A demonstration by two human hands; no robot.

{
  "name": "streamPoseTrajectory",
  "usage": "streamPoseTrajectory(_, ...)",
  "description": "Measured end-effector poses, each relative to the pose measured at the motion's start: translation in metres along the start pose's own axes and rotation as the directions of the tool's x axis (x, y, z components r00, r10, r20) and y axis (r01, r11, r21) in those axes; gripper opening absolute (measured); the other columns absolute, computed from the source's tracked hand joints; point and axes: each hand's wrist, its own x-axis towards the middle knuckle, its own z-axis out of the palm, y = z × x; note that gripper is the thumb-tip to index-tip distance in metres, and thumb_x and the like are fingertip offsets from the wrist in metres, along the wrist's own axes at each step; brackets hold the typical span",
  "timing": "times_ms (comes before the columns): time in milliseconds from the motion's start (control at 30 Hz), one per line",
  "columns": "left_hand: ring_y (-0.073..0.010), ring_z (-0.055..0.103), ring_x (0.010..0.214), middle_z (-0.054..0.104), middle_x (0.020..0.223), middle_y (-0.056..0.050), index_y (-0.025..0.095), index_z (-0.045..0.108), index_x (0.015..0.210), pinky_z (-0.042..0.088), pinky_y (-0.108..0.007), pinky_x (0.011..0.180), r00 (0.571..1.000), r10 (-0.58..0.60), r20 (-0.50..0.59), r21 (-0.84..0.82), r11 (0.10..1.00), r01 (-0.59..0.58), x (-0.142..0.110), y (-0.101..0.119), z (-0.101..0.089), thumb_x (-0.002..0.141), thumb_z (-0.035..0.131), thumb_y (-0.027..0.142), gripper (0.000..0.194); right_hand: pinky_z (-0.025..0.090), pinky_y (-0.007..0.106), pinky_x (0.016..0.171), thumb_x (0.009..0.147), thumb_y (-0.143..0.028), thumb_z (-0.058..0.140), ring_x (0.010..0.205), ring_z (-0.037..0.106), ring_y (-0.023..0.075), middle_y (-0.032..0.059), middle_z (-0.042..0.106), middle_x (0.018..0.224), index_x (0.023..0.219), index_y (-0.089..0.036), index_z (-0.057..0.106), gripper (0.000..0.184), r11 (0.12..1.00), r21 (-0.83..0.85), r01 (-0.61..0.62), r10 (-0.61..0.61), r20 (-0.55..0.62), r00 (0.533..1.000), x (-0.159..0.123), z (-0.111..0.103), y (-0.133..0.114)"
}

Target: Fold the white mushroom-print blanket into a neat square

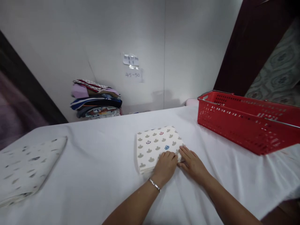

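A folded white cloth (157, 147) with grey, blue and red mushroom-like prints lies on the white-covered table in front of me. My left hand (166, 164), with a silver bracelet at its wrist, is closed at the near edge of this cloth, its fingers curled over the top. Against the right near corner rests my right hand (192, 162); its fingers are stretched out and touch the cloth's side, with the thumb low by the edge. Whatever lies beneath the fingertips is hidden.
At the far left sits another folded printed cloth (30, 165). A red plastic basket (234, 125) with metal handles stands on the right. Behind the table is a stack of folded fabrics (96, 101), and paper labels (133, 75) hang on the wall.
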Motion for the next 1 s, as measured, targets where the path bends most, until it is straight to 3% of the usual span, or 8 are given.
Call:
streamPoseTrajectory(267, -0.0163, 0.049, 0.082, 0.055, 0.083, -0.003, 0.018, 0.055, 0.08, 0.041, -0.032, 0.075, 0.99, -0.139, -0.04, -0.173, 0.976, 0.13, -0.013, -0.009, -0.01, 0.089, 0.041, 0.019, 0.017, 0.04, 0.042, 0.098, 0.088, -0.037, 0.046, 0.127, 0.036, 0.0242, 0.0118, 0.045, 0.133, 0.13, -0.017, 0.045, 0.047, 0.995, 0.094, 0.043, -0.036, -0.078, 0.996, 0.001, 0.005, 0.009)
streamPoseTrajectory(467, -0.0156, 0.05, 0.074, 0.056, 0.074, -0.003, 0.017, 0.054, 0.066, 0.041, -0.03, 0.07, 0.931, -0.364, -0.02, -0.196, 0.915, 0.354, -0.042, -0.036, -0.028, 0.091, 0.037, 0.029, 0.033, 0.032, 0.045, 0.105, 0.089, -0.04, 0.04, 0.128, 0.034, 0.0231, 0.0066, 0.045, 0.134, 0.126, -0.019, 0.05, 0.044, 0.949, 0.298, -0.104, 0.096, 0.044, 0.994, 0.002, -0.001, 0.008)
streamPoseTrajectory(567, -0.0148, 0.051, 0.072, 0.056, 0.073, -0.002, 0.017, 0.053, 0.064, 0.039, -0.028, 0.066, 0.869, -0.494, -0.017, -0.188, 0.855, 0.483, -0.057, -0.051, -0.037, 0.091, 0.037, 0.033, 0.035, 0.03, 0.045, 0.107, 0.088, -0.042, 0.037, 0.127, 0.036, 0.0226, 0.005, 0.048, 0.132, 0.12, -0.019, 0.055, 0.043, 0.902, 0.383, -0.202, 0.182, 0.087, 0.979, 0.003, -0.003, 0.006)
streamPoseTrajectory(667, -0.015, 0.053, 0.077, 0.058, 0.079, -0.002, 0.018, 0.055, 0.072, 0.039, -0.027, 0.066, 0.769, -0.638, -0.042, -0.215, 0.757, 0.617, -0.069, -0.067, -0.042, 0.089, 0.04, 0.033, 0.027, 0.031, 0.041, 0.106, 0.087, -0.045, 0.037, 0.123, 0.041, 0.0219, 0.0052, 0.053, 0.127, 0.115, -0.019, 0.059, 0.044, 0.838, 0.469, -0.278, 0.276, 0.074, 0.958, 0.005, -0.002, 0.007)
streamPoseTrajectory(733, -0.0155, 0.055, 0.084, 0.059, 0.095, -0.003, 0.019, 0.057, 0.091, 0.04, -0.027, 0.07, 0.668, -0.744, -0.03, -0.278, 0.648, 0.709, -0.074, -0.078, -0.042, 0.086, 0.044, 0.034, 0.02, 0.035, 0.039, 0.103, 0.086, -0.047, 0.038, 0.118, 0.047, 0.0221, 0.0059, 0.057, 0.121, 0.109, -0.02, 0.061, 0.043, 0.802, 0.508, -0.314, 0.327, 0.067, 0.943, 0.009, -0.002, 0.011)
streamPoseTrajectory(833, -0.0171, 0.057, 0.09, 0.059, 0.107, -0.007, 0.017, 0.045, 0.12, 0.041, -0.026, 0.074, 0.501, -0.853, 0.143, -0.403, 0.412, 0.817, -0.078, -0.089, -0.038, 0.08, 0.051, 0.041, 0.047, 0.043, 0.035, 0.092, 0.083, -0.05, 0.041, 0.108, 0.054, 0.0239, 0.0068, 0.061, 0.115, 0.097, -0.02, 0.065, 0.041, 0.786, 0.518, -0.336, 0.343, 0.087, 0.935, 0.024, -0.003, 0.024)
streamPoseTrajectory(900, -0.0179, 0.058, 0.089, 0.062, 0.1, -0.006, 0.015, 0.039, 0.127, 0.041, -0.026, 0.074, 0.466, -0.849, 0.249, -0.465, 0.318, 0.827, -0.079, -0.092, -0.036, 0.079, 0.052, 0.043, 0.057, 0.046, 0.033, 0.085, 0.078, -0.051, 0.046, 0.103, 0.056, 0.0249, 0.0077, 0.061, 0.114, 0.1, -0.019, 0.064, 0.043, 0.775, 0.491, -0.399, 0.387, 0.13, 0.913, 0.038, -0.004, 0.033)
streamPoseTrajectory(1000, -0.0187, 0.059, 0.087, 0.064, 0.094, -0.005, 0.015, 0.037, 0.129, 0.041, -0.025, 0.073, 0.488, -0.829, 0.275, -0.513, 0.303, 0.803, -0.076, -0.091, -0.034, 0.079, 0.05, 0.038, 0.056, 0.048, 0.031, 0.077, 0.073, -0.051, 0.052, 0.093, 0.061, 0.0239, 0.0097, 0.064, 0.106, 0.118, -0.014, 0.055, 0.058, 0.672, 0.466, -0.576, 0.493, 0.298, 0.817, 0.061, -0.006, 0.043)
